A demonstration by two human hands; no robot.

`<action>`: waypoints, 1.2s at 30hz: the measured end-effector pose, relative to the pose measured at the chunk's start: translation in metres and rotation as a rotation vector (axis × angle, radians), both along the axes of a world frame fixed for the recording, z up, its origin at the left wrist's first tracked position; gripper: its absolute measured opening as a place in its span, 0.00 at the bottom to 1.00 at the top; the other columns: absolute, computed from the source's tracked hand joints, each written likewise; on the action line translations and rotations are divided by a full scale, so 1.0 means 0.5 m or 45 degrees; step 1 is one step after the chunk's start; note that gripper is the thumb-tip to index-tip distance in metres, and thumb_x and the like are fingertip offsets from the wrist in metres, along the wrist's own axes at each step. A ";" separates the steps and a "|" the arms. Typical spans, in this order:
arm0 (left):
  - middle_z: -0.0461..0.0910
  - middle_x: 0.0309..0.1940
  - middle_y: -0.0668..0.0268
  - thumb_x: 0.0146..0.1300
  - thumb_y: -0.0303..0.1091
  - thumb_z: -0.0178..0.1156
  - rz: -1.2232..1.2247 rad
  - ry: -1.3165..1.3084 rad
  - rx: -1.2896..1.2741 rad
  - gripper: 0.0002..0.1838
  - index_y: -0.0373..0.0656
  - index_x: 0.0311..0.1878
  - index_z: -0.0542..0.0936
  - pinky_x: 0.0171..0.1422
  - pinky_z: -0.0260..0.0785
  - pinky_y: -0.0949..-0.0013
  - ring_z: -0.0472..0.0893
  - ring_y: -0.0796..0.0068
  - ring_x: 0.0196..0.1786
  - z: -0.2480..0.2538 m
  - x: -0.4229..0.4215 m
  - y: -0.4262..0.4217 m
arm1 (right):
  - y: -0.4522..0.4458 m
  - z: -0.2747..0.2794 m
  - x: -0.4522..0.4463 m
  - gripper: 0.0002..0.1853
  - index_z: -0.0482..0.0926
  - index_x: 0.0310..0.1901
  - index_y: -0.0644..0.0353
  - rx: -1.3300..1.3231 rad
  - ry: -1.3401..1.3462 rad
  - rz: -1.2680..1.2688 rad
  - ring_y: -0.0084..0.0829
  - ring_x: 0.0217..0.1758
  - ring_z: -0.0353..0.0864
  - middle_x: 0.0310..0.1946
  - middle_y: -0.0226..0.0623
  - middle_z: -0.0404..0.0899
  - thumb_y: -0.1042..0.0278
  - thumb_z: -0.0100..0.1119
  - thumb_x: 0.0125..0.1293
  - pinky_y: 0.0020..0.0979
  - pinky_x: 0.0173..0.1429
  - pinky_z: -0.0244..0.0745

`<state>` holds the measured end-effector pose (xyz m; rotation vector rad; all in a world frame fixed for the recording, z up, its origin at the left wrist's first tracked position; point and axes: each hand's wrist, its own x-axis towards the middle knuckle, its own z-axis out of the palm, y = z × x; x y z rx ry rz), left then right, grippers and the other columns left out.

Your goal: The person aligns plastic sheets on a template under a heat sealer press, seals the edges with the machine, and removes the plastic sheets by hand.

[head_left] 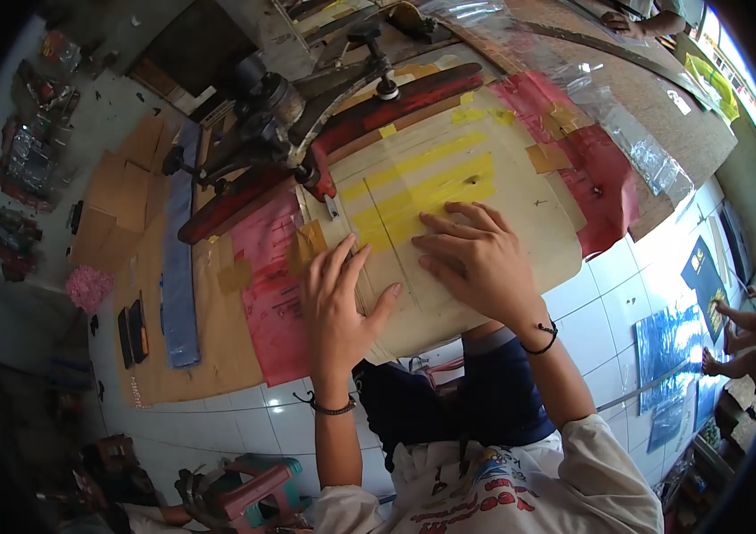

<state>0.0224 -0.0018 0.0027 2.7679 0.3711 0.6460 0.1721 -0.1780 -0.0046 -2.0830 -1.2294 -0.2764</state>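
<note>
My left hand [335, 303] lies on the left edge of a beige board or sheet [529, 214], fingers stretched out and thumb apart. Flat on the same sheet, with fingers spread, rests my right hand [485, 267], at the lower edge of the yellow tape strips [431, 182]. A dark line is drawn on the sheet between my hands. Just beyond the sheet runs a long red bar [396, 102] with a black metal clamp mechanism [280, 125] attached. Neither hand appears to hold anything.
Red plastic sheeting [275, 303] lies at the left, with more at the right. A blue strip [182, 294] and dark narrow objects [133, 334] sit on the table's left part. Below stands a stool [258, 494]. Other people's feet [734, 334] and a hand [622, 24] show at the right.
</note>
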 end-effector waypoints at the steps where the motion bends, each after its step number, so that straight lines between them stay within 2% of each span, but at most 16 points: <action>1: 0.76 0.71 0.59 0.63 0.49 0.72 -0.003 0.010 0.007 0.31 0.40 0.64 0.81 0.77 0.61 0.48 0.71 0.51 0.71 -0.001 0.001 0.000 | -0.002 -0.001 -0.002 0.12 0.92 0.48 0.47 0.002 0.009 -0.004 0.39 0.71 0.77 0.60 0.29 0.87 0.55 0.67 0.68 0.43 0.78 0.67; 5: 0.76 0.71 0.59 0.63 0.45 0.72 -0.003 0.047 -0.001 0.30 0.41 0.66 0.80 0.78 0.61 0.48 0.71 0.51 0.72 0.007 0.002 -0.005 | 0.000 -0.005 0.000 0.12 0.91 0.48 0.47 0.017 0.045 -0.019 0.37 0.71 0.76 0.60 0.27 0.87 0.55 0.65 0.70 0.42 0.78 0.66; 9: 0.76 0.70 0.59 0.65 0.54 0.70 -0.021 0.038 0.019 0.32 0.40 0.65 0.81 0.77 0.61 0.46 0.71 0.50 0.71 -0.001 0.002 -0.002 | -0.002 -0.011 -0.001 0.12 0.91 0.48 0.47 0.030 0.064 -0.024 0.36 0.71 0.77 0.60 0.26 0.87 0.57 0.63 0.71 0.42 0.78 0.66; 36: 0.76 0.70 0.61 0.64 0.51 0.70 0.009 -0.006 0.075 0.31 0.40 0.64 0.82 0.76 0.63 0.48 0.72 0.52 0.71 -0.006 0.000 -0.001 | 0.003 -0.002 -0.010 0.12 0.91 0.50 0.48 -0.001 -0.023 -0.056 0.36 0.71 0.77 0.59 0.28 0.87 0.59 0.63 0.71 0.43 0.80 0.65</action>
